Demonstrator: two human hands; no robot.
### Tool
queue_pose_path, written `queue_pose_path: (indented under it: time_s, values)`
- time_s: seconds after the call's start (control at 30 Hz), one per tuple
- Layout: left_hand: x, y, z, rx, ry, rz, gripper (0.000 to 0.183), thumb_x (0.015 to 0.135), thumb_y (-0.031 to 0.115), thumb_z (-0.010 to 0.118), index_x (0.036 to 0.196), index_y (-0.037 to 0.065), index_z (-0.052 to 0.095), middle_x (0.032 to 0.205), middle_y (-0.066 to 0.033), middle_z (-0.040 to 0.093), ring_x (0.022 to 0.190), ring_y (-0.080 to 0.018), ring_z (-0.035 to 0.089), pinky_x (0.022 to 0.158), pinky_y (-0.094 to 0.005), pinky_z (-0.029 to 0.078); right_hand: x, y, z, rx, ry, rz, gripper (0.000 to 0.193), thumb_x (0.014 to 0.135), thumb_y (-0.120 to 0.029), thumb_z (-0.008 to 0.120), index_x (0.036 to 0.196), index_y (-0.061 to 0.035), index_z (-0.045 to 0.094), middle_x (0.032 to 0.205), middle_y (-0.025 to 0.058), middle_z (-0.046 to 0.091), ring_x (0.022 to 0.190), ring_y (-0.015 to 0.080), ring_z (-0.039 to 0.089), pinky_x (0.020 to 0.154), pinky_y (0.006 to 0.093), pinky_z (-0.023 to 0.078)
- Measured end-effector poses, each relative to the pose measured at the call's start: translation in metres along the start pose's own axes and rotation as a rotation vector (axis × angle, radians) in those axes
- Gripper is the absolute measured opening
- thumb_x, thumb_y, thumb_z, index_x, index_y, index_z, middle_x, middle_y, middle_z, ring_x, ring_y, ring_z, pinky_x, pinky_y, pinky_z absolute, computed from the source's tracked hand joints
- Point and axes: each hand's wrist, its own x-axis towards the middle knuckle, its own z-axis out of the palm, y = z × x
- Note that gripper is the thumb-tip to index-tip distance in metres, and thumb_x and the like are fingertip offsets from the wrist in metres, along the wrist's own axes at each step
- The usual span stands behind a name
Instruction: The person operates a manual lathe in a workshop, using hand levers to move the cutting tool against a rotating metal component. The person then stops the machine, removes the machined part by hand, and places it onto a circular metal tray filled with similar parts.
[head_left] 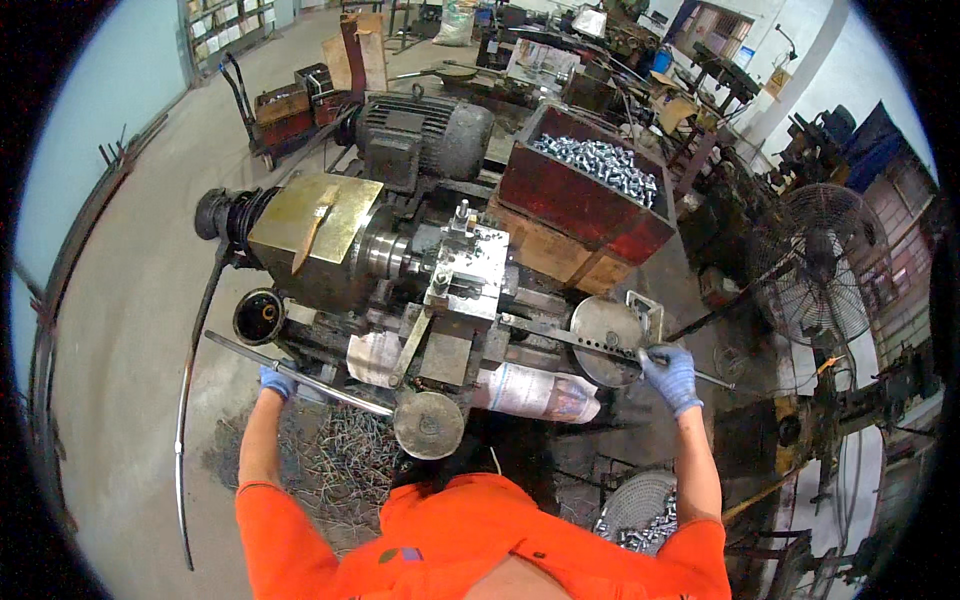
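A small metal lathe stands before me, with its chuck (380, 250) and a bright tool block (475, 265) on the carriage. My right hand (672, 380), in a blue glove, is closed on the end of a flat lever (575, 336) with a row of holes, which runs to the carriage. My left hand (276, 380), also gloved, is at a long metal bar (300, 372) on the near side. The bar covers much of that hand, and its fingers are hidden. Beside the bar's right end is a round metal disc (429, 425).
A red bin (590, 190) full of small shiny metal parts sits behind the lathe, right of the motor (425, 130). A basket (640, 510) with similar parts is low at the right. Metal shavings (340, 460) cover the floor. A fan (815, 262) stands far right.
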Motion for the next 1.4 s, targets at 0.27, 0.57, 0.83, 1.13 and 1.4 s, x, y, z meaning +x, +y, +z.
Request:
queue_pose_path:
  time_s: [0.27,0.57,0.83,1.13,1.4]
  values:
    - [-0.076,0.036,-0.095,0.06,0.204,-0.207,0.025,0.076,0.033,0.06,0.089,0.013,0.067,0.085,-0.0137,0.065,0.082,-0.0312,0.063,0.07,-0.0409,0.049,-0.021,0.181,-0.009,-0.429,-0.117,0.269,0.049,0.068,-0.041,0.07,0.097,-0.0019,0.064,0.098,0.018,0.063,0.094,0.0334,0.059,0.083,0.0401,0.046]
    - [-0.12,0.124,-0.212,-0.374,0.673,-0.042,0.026,0.083,0.03,0.058,0.094,0.009,0.067,0.084,-0.014,0.065,0.076,-0.0289,0.064,0.069,-0.0377,0.049,-0.031,0.221,0.003,-0.68,-0.195,0.431,0.045,0.068,-0.042,0.067,0.095,-0.0059,0.063,0.095,0.0171,0.064,0.093,0.036,0.059,0.082,0.0422,0.046]
    - [-0.074,0.156,-0.176,-0.09,0.391,-0.081,0.028,0.08,0.036,0.059,0.089,0.011,0.068,0.081,-0.0165,0.064,0.076,-0.0348,0.061,0.068,-0.043,0.047,-0.162,0.183,0.0,-0.495,-0.047,0.557,0.041,0.071,-0.044,0.063,0.076,-0.0038,0.063,0.077,0.0183,0.064,0.074,0.0381,0.061,0.069,0.0445,0.049]
    - [-0.062,0.149,-0.167,-0.174,0.515,-0.2,0.03,0.079,0.037,0.061,0.088,0.009,0.068,0.08,-0.0171,0.064,0.077,-0.0347,0.061,0.068,-0.0431,0.047,-0.324,0.219,-0.056,-0.533,-0.16,1.049,0.033,0.065,-0.029,0.066,0.08,-0.0005,0.067,0.087,0.0242,0.063,0.087,0.0377,0.061,0.078,0.0414,0.048]
    - [-0.06,0.139,-0.163,-0.159,0.479,-0.217,0.035,0.08,0.041,0.06,0.089,0.008,0.066,0.083,-0.0176,0.063,0.08,-0.0353,0.059,0.07,-0.0439,0.046,-0.322,0.206,-0.048,-0.594,-0.189,1.088,0.034,0.065,-0.029,0.067,0.082,0.0,0.067,0.09,0.0256,0.062,0.09,0.0381,0.06,0.077,0.0413,0.049]
